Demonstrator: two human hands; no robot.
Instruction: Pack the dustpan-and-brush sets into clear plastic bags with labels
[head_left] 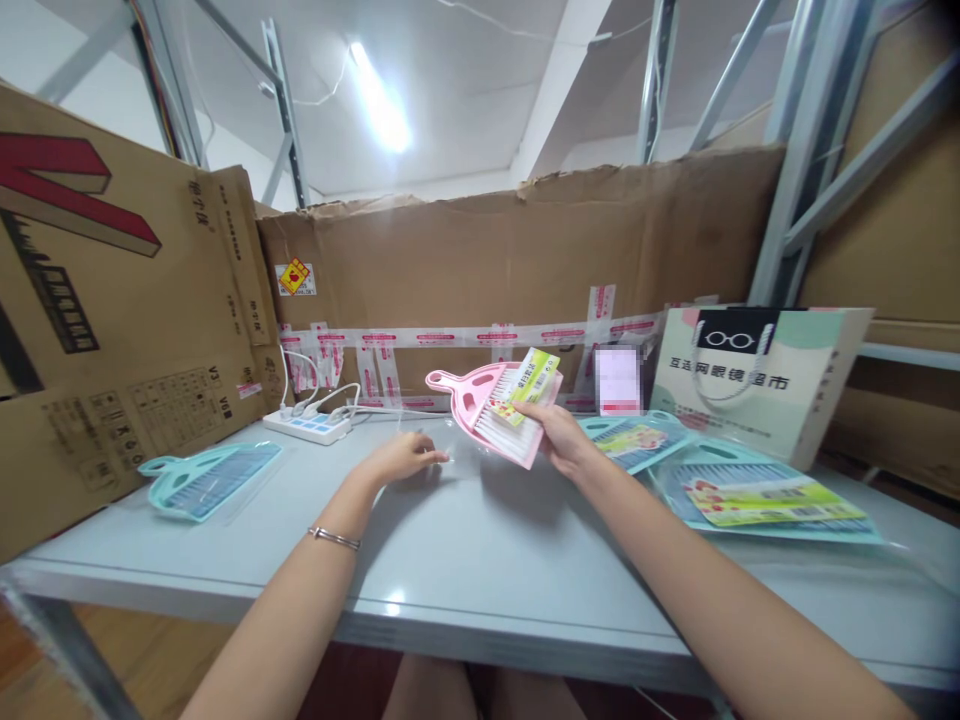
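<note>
The right hand [559, 440] has the pink dustpan set [491, 408] up off the grey table [465, 560], fingers closed on its lower edge with the thumb across the white brush bristles, handle pointing left and away; a yellow-green label card [531, 380] sits tucked on top, near the thumb; the left hand [401, 458] lies low on the table just left of it, fingers loosely curled, holding nothing that can be made out, though a faint sheen of clear film beside the fingertips may be a bag, too thin to tell; over at the far left a teal dustpan set [206, 478] lies flat by the cardboard wall, well apart; to the right, more teal sets [637, 440] in wrappers and a larger bagged one [765, 498] overlap beside a paper shopping bag [757, 375]; a white power strip [307, 425] sits at the back. To handle this well, I'd judge the grip wants to stay pinched over brush and pan together so they don't slide apart; keep the card pressed flat under the thumb; hold the pan level, and let the free hand steady whatever lies on the table, away from the cable.
</note>
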